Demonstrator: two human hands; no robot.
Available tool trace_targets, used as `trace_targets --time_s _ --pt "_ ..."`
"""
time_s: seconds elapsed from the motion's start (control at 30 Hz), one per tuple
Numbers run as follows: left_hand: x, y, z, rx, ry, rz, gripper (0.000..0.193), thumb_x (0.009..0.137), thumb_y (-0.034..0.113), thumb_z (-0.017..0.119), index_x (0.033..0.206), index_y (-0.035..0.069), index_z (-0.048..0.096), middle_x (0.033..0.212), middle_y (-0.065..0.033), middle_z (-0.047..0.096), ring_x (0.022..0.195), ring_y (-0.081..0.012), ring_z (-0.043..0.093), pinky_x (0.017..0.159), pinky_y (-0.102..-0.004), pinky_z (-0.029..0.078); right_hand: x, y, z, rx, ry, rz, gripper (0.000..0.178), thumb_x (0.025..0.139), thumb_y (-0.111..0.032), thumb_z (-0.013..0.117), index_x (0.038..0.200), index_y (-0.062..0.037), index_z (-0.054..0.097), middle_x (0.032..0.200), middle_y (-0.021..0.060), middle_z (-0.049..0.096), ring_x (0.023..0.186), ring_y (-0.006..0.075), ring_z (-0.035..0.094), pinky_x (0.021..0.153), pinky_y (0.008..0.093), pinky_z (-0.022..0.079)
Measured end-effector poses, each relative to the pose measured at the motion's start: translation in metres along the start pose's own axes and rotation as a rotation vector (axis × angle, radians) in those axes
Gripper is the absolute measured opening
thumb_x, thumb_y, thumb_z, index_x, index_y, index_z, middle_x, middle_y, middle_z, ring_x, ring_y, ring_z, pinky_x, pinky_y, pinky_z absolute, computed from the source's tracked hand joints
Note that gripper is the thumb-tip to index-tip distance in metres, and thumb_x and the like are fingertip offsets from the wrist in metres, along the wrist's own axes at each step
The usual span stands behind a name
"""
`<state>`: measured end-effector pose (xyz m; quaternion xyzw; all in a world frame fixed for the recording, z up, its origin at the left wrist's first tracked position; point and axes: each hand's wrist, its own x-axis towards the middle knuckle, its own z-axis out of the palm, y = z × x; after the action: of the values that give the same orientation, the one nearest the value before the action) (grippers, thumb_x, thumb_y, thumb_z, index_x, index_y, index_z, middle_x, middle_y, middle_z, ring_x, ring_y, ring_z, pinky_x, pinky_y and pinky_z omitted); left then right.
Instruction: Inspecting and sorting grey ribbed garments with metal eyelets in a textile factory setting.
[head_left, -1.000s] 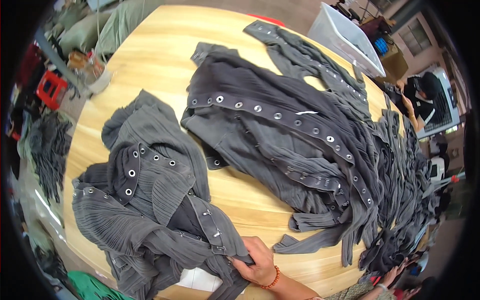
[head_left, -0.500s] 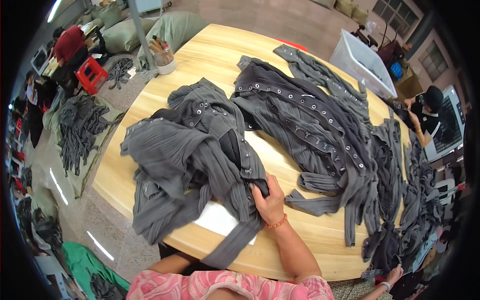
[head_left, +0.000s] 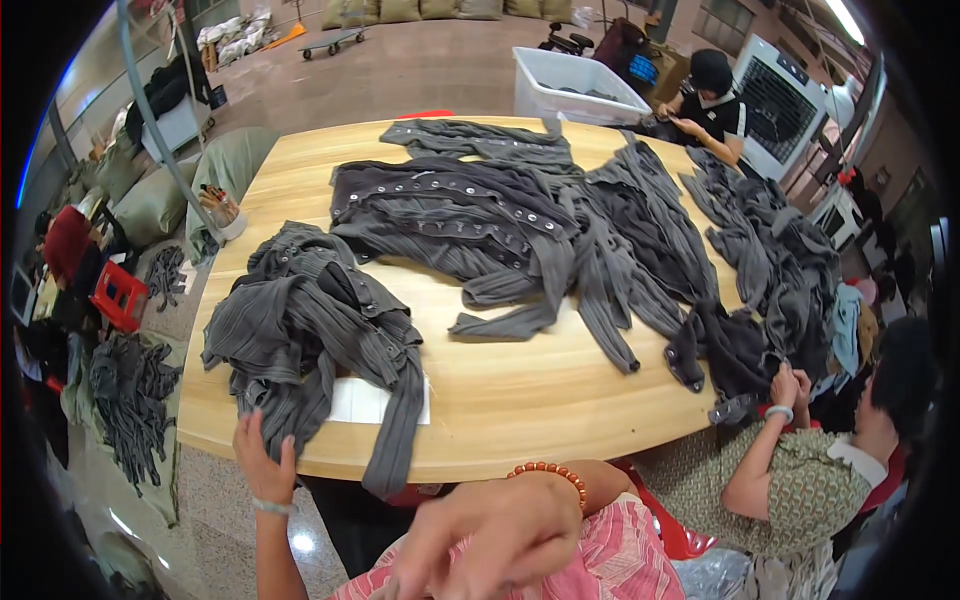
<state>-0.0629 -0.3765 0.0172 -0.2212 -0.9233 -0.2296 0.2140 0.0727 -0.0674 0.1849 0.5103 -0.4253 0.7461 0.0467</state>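
A heap of dark grey ribbed garments with metal snaps [head_left: 300,325] lies on the left part of the wooden table [head_left: 500,410]. One strip of it hangs over the front edge. My left hand [head_left: 265,465] is at the heap's near left edge, thumb and fingers spread, nothing gripped; whether it touches the cloth I cannot tell. Close in front of my chest, my right hand [head_left: 490,530] is raised off the garments and blurred, with an orange bead bracelet at its wrist. Its fingers look bent, but their grip is unclear. White paper [head_left: 360,402] shows under the heap.
More grey snap garments [head_left: 450,215] spread across the table's middle and right. A pot of tools [head_left: 225,215] stands at the left edge. Beyond the far edge is a white plastic bin [head_left: 580,90]. One co-worker [head_left: 770,480] handles dark cloth at right; another [head_left: 710,105] sits farther back.
My right hand has let go of the heap and come back toward my chest. My left hand has come into view beside the heap. The view has swung to the right.
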Motion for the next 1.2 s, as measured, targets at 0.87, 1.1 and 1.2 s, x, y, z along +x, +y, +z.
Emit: trace_targets --time_s 0.87,1.1,1.2 --pt "0.014 -0.069 0.081 0.511 -0.200 -0.295 0.062 0.092 0.032 0.052 0.148 0.021 0.028 0.144 -0.0159 0.038 0.131 -0.0348 0.038 0.102 -0.0519 0.033 -0.068 -0.079 0.023 0.015 0.290 -0.136 0.017 0.091 -0.007 0.054 0.105 0.0011 0.058 0.105 0.0225 0.061 0.092 0.0328 0.062 0.076 0.0394 0.052" --pt "0.013 -0.075 0.073 0.587 -0.268 -0.376 0.060 0.093 0.034 0.051 0.148 0.021 0.029 0.145 -0.0135 0.037 0.131 -0.0327 0.038 0.101 -0.0512 0.033 -0.136 -0.065 0.023 -0.478 0.769 0.075 0.028 0.087 0.006 0.050 0.114 0.0043 0.053 0.106 0.0143 0.060 0.087 0.0176 0.062 0.077 0.0289 0.050" --pt "0.014 -0.069 0.076 0.580 -0.283 -0.419 0.061 0.093 0.032 0.052 0.148 0.022 0.027 0.146 -0.0131 0.037 0.133 -0.0321 0.036 0.102 -0.0521 0.032 -0.176 -0.032 0.014 -1.008 1.097 0.410 0.037 0.087 -0.001 0.056 0.124 -0.0012 0.053 0.106 0.0107 0.063 0.096 0.0178 0.063 0.080 0.0270 0.051"
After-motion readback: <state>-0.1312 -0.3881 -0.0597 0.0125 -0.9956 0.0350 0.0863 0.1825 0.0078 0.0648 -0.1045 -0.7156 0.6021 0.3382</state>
